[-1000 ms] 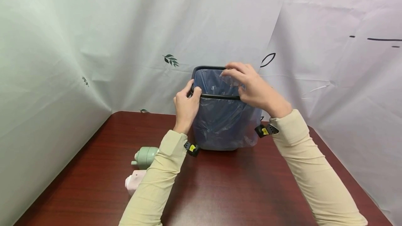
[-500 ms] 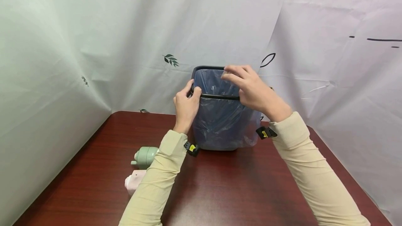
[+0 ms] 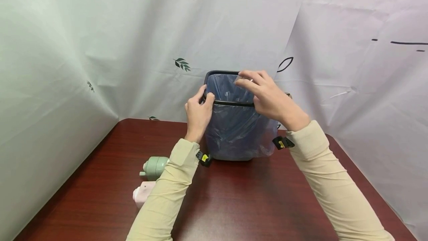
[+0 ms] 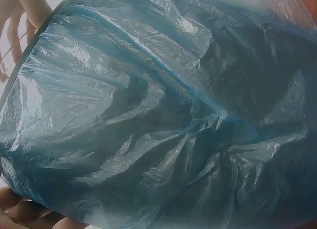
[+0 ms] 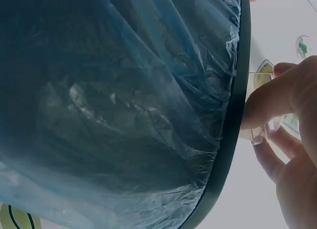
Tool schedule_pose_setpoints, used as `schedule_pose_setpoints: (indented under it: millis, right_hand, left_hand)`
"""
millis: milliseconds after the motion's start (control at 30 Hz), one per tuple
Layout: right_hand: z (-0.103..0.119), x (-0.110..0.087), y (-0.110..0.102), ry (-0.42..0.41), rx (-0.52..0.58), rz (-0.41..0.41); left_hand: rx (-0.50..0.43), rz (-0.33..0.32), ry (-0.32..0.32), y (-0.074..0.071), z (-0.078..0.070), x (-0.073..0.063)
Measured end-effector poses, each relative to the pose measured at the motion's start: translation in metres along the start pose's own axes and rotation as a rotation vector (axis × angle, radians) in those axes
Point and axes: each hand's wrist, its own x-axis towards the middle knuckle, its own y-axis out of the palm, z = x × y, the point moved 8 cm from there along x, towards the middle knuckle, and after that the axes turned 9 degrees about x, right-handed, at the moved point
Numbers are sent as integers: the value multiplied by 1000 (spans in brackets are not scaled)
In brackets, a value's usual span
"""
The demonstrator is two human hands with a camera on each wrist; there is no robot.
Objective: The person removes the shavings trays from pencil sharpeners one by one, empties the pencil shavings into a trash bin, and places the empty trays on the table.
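Observation:
A trash can stands upright on the table, its black rim (image 3: 234, 103) over a translucent blue trash bag (image 3: 234, 127) that hangs down the outside. My left hand (image 3: 199, 112) grips the near left corner of the rim, thumb on top. At the right side is my right hand (image 3: 272, 97), raised over the opening with bent fingers. In the right wrist view its thumb and fingers pinch a small clear piece (image 5: 258, 83) just beyond the rim; I cannot tell what it is. The left wrist view is filled by the wrinkled bag (image 4: 163, 110).
On the red-brown table (image 3: 214, 203), a green bottle (image 3: 155, 167) lies left of the left forearm. Nearer, a pink object (image 3: 143, 192) is partly covered by the sleeve. White printed sheets (image 3: 140, 47) hang behind the can and along both sides.
My right hand has dropped slightly and its fingers have closed in a little over the opening. The left hand, the can and the bag stay in place.

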Motion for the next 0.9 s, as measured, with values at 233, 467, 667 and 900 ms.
schedule_pose_setpoints:
  millis: [233,467,667,900]
  right_hand:
    - [0,-1,-2,0,12,-21]
    - [0,2,-5,-7,17,-52]
    - [-7,-3,-7,28,29,-66]
    - [-17,-8,-13,149,114,-109]
  left_hand:
    - [3,-10,-2,0,1,0]
    - [4,-10,6,1,1,-1]
    - [0,1,-1,3,1,-1]
    - [-3,15,-12,4,2,-1]
